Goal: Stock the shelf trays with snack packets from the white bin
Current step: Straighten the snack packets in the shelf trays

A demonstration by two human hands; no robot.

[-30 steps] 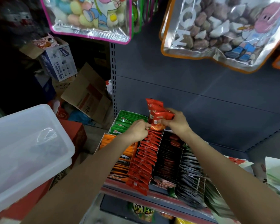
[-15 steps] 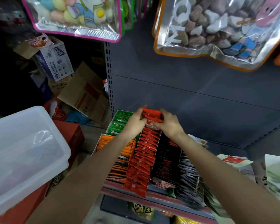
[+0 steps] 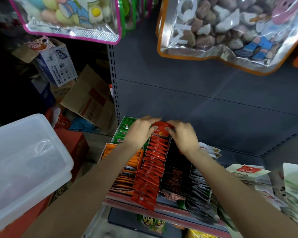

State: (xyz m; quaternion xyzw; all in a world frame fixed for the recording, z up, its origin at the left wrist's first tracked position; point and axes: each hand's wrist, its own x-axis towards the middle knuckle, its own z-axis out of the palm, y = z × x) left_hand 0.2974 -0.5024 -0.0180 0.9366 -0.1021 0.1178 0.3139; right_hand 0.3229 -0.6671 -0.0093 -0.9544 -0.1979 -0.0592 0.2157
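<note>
I press a small stack of glossy red snack packets into the far end of the red row's tray, against the shelf's back edge. My left hand grasps its left side, my right hand its right; the row's long axis runs back toward me, both hands equally near.

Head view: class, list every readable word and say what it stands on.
"MO": white letters on the orange-edged hanging bag, rest cut off.
Print on the cardboard box: too blurred to read.
Logos on the red packets: too small to read.
</note>
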